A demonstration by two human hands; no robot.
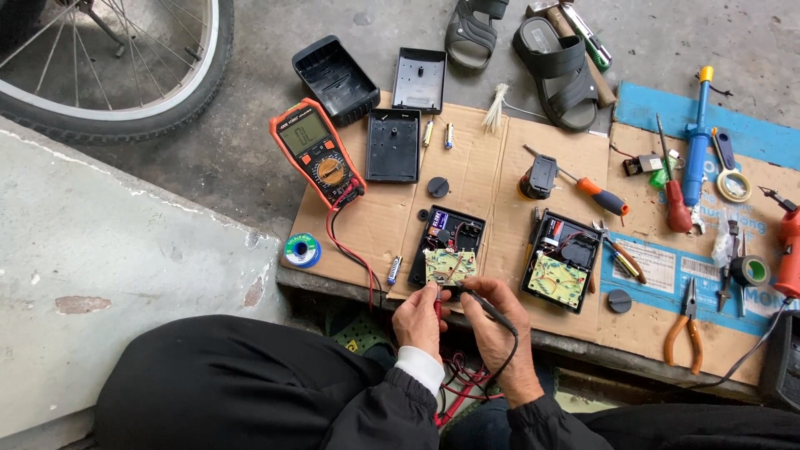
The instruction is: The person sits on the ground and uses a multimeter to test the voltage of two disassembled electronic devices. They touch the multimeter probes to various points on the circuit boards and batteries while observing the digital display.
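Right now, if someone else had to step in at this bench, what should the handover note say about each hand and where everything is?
Left hand: holds the red probe, tip at the near edge of the green circuit board.
Right hand: holds the black probe, tip at the same board.
Board sits in the open black case on the cardboard. The orange multimeter lies to the left, leads plugged in, display on.
Done: case opened, lids and batteries set aside.
Left: a second open case to the right is untouched. Orange pliers and screwdrivers lie further right.
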